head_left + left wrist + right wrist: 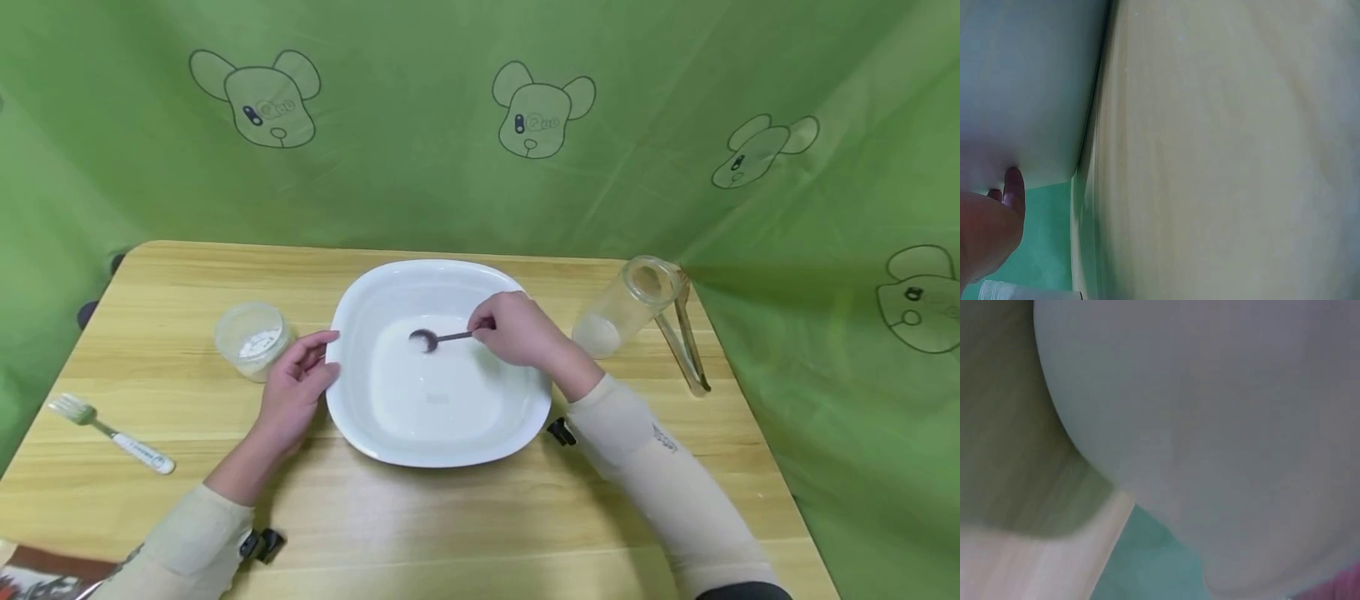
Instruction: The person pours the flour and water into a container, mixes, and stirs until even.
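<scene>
My right hand (517, 329) pinches the handle of a small dark spoon (452, 336) over a white basin (442, 450). A little white powder lies in the spoon's bowl. At the basin's left rim are the thumb and fingertips of my left hand (296, 392), spread apart. The left wrist view shows a finger (1014, 187) against the outer wall of the basin (1022, 81). Just beyond the left hand stands a clear round tub (251, 333) holding white powder. In the right wrist view the basin wall (1197, 437) hides the right hand.
A clear glass jar (630, 304), with white contents at its bottom, stands right of the basin. Metal tongs (686, 342) lie beside it near the table's right edge. A fork with a white handle (112, 433) lies at the left. A green curtain (420, 183) hangs behind the table.
</scene>
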`<move>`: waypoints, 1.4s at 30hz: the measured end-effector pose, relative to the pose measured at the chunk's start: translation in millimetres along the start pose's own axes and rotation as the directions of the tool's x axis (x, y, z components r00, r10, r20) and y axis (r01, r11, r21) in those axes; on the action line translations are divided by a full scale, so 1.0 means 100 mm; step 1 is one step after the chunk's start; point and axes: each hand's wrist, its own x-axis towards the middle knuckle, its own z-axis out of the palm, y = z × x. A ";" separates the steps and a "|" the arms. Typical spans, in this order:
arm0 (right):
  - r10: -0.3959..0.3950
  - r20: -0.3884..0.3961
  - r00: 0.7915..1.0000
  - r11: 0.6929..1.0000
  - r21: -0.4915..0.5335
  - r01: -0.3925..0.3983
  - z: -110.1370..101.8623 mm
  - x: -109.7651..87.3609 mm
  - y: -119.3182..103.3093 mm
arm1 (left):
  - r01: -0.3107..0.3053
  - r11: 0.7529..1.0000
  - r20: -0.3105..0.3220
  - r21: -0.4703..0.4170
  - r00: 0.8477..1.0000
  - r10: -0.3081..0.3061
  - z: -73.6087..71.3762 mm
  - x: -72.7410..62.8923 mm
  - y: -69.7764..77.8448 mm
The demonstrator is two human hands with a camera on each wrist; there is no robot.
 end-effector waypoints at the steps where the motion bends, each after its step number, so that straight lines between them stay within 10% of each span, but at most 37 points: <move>1: -0.026 0.033 0.999 1.000 0.018 0.026 0.01 0.01 -0.01 | 0.000 1.000 0.000 0.000 1.000 0.000 0.00 0.00 0.00; 7: -0.030 0.154 0.988 1.000 0.014 0.028 -0.12 -0.09 0.01 | -0.005 1.000 0.001 0.000 1.000 0.005 -0.01 0.00 0.00; 14: 0.182 -0.045 0.982 0.981 -0.056 -0.184 -0.22 -0.09 0.04 | 0.000 1.000 0.001 0.005 1.000 0.000 -0.01 0.00 -0.01; 21: -0.012 0.002 1.000 0.999 0.036 0.012 0.06 0.02 -0.08 | 0.005 1.000 0.005 0.007 1.000 -0.005 0.00 -0.01 0.00; 27: -0.199 0.169 0.965 0.977 0.108 0.183 0.11 -0.07 -0.13 | 0.000 1.000 0.002 0.004 1.000 0.000 0.00 -0.01 0.01; 37: 0.044 0.008 0.999 0.999 -0.010 -0.044 -0.10 -0.16 0.00 | -0.007 1.000 0.000 0.004 1.000 0.007 0.00 0.00 0.00; 42: -0.051 0.039 0.998 0.997 0.053 0.049 0.05 -0.11 -0.08 | -0.007 1.000 -0.004 0.002 1.000 0.007 0.00 -0.01 0.01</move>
